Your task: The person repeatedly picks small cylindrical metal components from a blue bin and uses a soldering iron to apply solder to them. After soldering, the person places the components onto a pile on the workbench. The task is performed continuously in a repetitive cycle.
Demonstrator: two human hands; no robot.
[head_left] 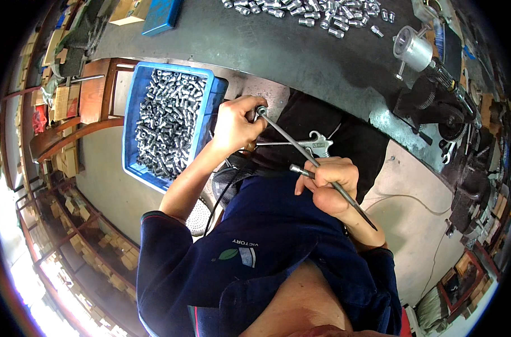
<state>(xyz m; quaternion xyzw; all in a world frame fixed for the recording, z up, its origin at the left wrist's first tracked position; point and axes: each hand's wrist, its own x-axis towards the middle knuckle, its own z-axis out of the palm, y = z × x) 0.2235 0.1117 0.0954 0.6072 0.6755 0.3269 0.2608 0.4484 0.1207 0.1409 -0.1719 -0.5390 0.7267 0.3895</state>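
Observation:
Pinched in the fingers of my left hand (238,126), beside the blue bin, is a small metal fitting (261,110). A long grey metal rod (289,138) runs from that fitting back through my right hand (335,182), its near end tapering to a point like a file's tang. My right fingers close round the rod. A short silver cylindrical piece (301,171) also pokes out of the same hand. Between and beyond my hands lies a silver air blow gun (319,146) over dark cloth; my left hand partly hides its thin nozzle.
To the left stands a blue plastic bin (208,106) full of small metal fittings (168,121). Many shiny fittings (340,17) are heaped on the dark workbench (238,48). A machine with a silver cylinder (413,48) sits at right. A wooden stool (92,92) is beyond the bin.

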